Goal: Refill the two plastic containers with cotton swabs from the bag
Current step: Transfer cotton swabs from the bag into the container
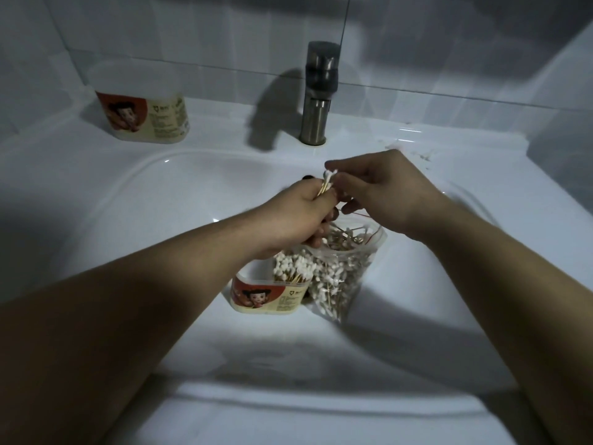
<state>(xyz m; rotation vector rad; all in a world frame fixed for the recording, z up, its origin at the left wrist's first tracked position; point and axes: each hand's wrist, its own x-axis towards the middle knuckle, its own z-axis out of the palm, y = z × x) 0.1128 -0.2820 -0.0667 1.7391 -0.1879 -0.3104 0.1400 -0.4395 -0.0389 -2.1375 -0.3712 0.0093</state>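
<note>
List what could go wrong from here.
1. The swabs, gripped by the left hand and pinched by the right hand, are above the sink. Loose ones may drop into it.
2. The open bag stands unsupported in the basin. A wrist could tip it and spill it.
3. The container beside it already looks packed, so forcing more in may scatter swabs.

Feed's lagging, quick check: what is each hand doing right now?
Left hand: fingers curled round a bundle of cotton swabs.
Right hand: fingers pinching the white tips of that same bundle.
</note>
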